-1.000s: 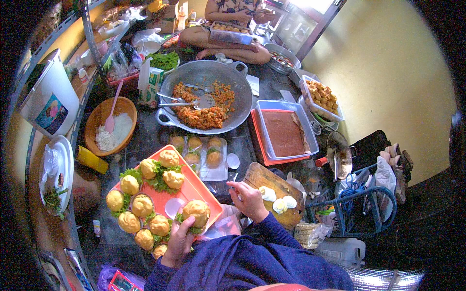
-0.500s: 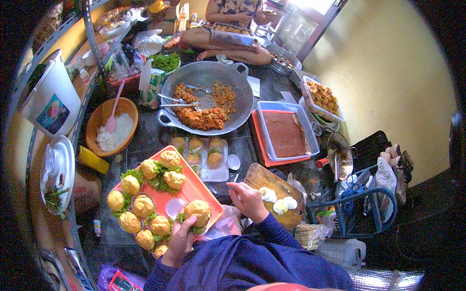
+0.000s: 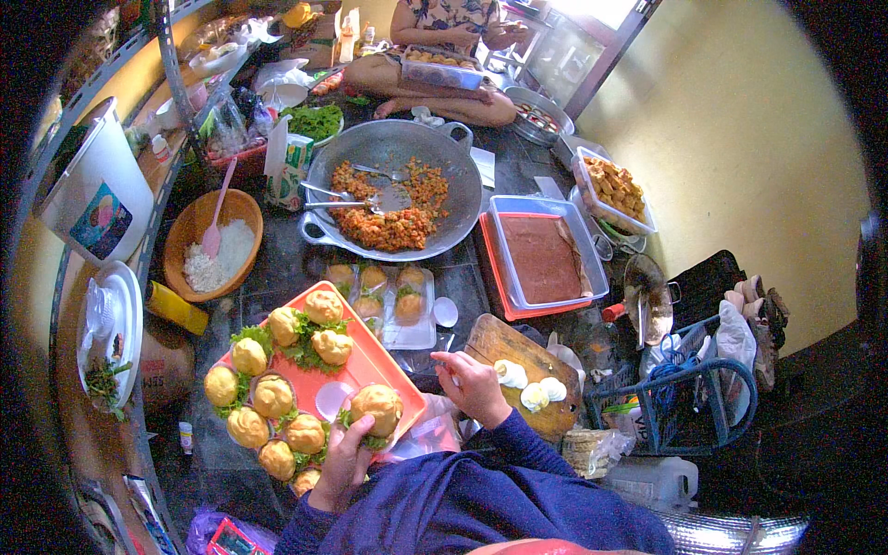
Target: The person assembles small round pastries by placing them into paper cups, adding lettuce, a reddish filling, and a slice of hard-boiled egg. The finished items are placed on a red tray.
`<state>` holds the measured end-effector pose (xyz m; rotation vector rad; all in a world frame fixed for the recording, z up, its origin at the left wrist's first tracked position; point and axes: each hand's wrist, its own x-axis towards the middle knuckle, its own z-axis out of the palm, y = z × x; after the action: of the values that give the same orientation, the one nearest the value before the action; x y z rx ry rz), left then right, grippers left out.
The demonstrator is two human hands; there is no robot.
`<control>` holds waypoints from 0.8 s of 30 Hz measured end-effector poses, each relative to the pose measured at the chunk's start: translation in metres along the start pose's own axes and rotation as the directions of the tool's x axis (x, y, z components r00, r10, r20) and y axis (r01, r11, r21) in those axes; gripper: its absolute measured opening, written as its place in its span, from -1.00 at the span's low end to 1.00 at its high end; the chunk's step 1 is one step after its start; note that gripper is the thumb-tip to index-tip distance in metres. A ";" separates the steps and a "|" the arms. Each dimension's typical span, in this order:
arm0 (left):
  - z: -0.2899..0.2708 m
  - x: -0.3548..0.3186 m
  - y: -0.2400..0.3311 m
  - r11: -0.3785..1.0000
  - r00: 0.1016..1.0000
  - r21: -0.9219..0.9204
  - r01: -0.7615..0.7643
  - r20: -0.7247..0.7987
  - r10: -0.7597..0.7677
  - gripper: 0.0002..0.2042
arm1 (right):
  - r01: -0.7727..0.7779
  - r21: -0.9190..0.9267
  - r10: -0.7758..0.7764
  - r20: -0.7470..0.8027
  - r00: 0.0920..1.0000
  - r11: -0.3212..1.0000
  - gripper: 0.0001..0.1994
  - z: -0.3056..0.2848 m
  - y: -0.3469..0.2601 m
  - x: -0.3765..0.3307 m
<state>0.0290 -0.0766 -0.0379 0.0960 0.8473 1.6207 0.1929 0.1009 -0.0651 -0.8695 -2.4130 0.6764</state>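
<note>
My left hand [image 3: 344, 470] grips a golden cream puff [image 3: 376, 408] with green lettuce sticking out of its side, held over the near edge of an orange tray [image 3: 387, 366]. Several similar puffs [image 3: 273, 396] with lettuce lie along the tray's left and far sides. A small pale round lid or cup [image 3: 334, 400] is beside the held puff. My right hand [image 3: 474, 387] hovers empty between the tray and a wooden cutting board [image 3: 546, 418], fingers half bent and apart. Slices of boiled egg [image 3: 535, 396] rest on that board.
Ahead stands a large metal wok [image 3: 462, 199] with an orange-brown chopped filling. A clear plastic box [image 3: 407, 328] of puffs sits before it, and a tub of brown filling [image 3: 541, 259] is to the right. An orange bowl [image 3: 250, 208] and a blue basket [image 3: 731, 370] flank me. Another person [image 3: 444, 28] sits opposite.
</note>
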 end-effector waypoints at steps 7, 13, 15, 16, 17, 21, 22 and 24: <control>-0.001 0.001 -0.002 0.999 0.999 -0.013 0.030 -0.037 -0.031 -0.50 | 0.004 0.018 -0.004 -0.003 1.000 1.000 -0.79 0.001 0.001 -0.001; -0.002 0.001 -0.002 1.000 0.999 -0.006 0.024 -0.044 -0.025 -0.49 | 0.010 0.013 -0.010 0.009 1.000 1.000 -0.79 0.002 0.001 -0.001; -0.002 0.001 -0.002 1.000 1.000 -0.010 0.014 -0.025 -0.014 -0.48 | 0.001 0.017 -0.001 0.015 1.000 1.000 -0.79 0.002 0.001 -0.001; -0.002 0.001 -0.001 1.000 0.999 -0.002 0.022 -0.037 -0.022 -0.48 | 0.014 0.017 -0.014 0.005 1.000 1.000 -0.79 0.002 0.001 -0.001; -0.002 0.000 -0.001 1.000 0.999 0.002 0.019 -0.030 -0.019 -0.48 | 0.019 0.021 -0.019 0.001 1.000 1.000 -0.79 0.002 0.001 -0.001; -0.001 -0.001 0.001 1.000 1.000 0.008 0.010 -0.007 -0.010 -0.48 | 0.005 0.017 -0.005 0.007 1.000 1.000 -0.79 0.001 0.000 -0.001; -0.001 -0.001 0.002 0.999 0.999 0.020 0.028 -0.030 -0.028 -0.48 | -0.004 0.016 0.004 0.013 1.000 1.000 -0.79 0.001 0.000 -0.002; -0.001 -0.001 0.002 1.000 1.000 0.008 0.013 -0.002 -0.013 -0.48 | -0.025 0.016 0.024 0.029 0.999 1.000 -0.79 0.001 -0.001 -0.002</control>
<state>0.0271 -0.0776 -0.0368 0.0945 0.8539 1.6056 0.1932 0.0991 -0.0661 -0.8899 -2.4231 0.7215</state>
